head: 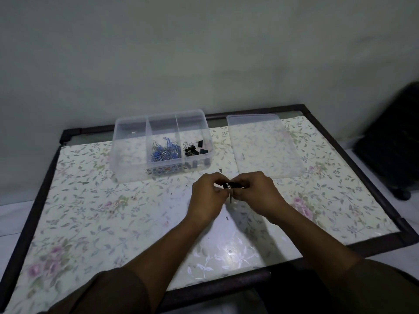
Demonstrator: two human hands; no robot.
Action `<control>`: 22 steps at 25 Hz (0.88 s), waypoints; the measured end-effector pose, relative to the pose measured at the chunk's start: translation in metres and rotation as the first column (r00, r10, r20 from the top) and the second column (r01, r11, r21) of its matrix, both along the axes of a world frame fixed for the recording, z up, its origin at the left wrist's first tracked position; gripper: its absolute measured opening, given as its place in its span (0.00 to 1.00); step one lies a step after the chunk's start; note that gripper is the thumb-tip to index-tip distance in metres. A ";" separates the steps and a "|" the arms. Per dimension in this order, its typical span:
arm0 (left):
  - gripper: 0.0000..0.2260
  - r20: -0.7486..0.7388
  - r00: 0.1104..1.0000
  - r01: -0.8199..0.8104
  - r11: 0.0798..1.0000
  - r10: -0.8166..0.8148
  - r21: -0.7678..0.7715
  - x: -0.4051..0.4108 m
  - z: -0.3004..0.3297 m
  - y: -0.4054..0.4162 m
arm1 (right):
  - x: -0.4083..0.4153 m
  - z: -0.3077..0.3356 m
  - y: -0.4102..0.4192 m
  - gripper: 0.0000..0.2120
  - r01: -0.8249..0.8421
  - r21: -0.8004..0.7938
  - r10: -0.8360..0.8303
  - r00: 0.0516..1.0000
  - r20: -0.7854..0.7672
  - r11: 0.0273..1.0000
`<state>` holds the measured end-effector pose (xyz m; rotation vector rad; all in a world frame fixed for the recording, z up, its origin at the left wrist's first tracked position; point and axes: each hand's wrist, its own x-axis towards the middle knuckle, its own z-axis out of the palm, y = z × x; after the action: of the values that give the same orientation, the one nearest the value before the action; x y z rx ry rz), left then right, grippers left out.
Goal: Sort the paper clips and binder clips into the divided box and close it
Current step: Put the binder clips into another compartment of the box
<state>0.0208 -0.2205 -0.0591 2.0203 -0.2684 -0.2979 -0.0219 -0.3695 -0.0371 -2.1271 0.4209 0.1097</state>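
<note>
A clear divided box (129, 168) stands open at the back of the table. Its middle compartment holds blue paper clips (164, 150), its right compartment black binder clips (192, 148), and its left compartment looks empty. The clear lid (264, 146) lies flat to the right of the box. In front of the box, my left hand (207, 197) and my right hand (255, 192) meet above the table, both pinching a small black binder clip (229, 185) between their fingertips. A thin wire handle hangs down from it.
The table has a floral cover (102, 214) and a dark frame (34, 200). A few tiny dark specks lie on the cover near my hands. A black object (394, 141) stands on the floor to the right. A pale wall rises behind the table.
</note>
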 end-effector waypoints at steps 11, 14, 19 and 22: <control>0.10 0.062 0.987 -0.144 0.986 0.150 -0.086 0.099 0.078 0.045 | 0.117 0.065 0.053 0.08 -0.060 -0.057 0.070 0.979 0.189 0.997; 0.14 0.023 0.998 -0.067 0.998 0.066 0.019 0.111 0.070 0.053 | 0.128 0.059 0.054 0.14 -0.083 -0.095 0.095 0.988 0.123 0.992; 0.18 0.052 0.999 -0.019 0.993 0.012 0.120 0.097 0.072 0.048 | 0.108 0.051 0.023 0.15 -0.034 -0.245 0.077 0.982 0.171 0.969; 0.16 0.201 0.973 0.091 0.988 -0.115 0.122 0.070 0.070 0.026 | 0.075 0.037 -0.011 0.11 0.007 -0.291 0.043 0.985 0.166 0.957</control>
<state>0.0912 -0.1949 0.0106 2.1552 -0.4981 -0.1693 0.0532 -0.3809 0.0000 -2.4074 0.3317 -0.1326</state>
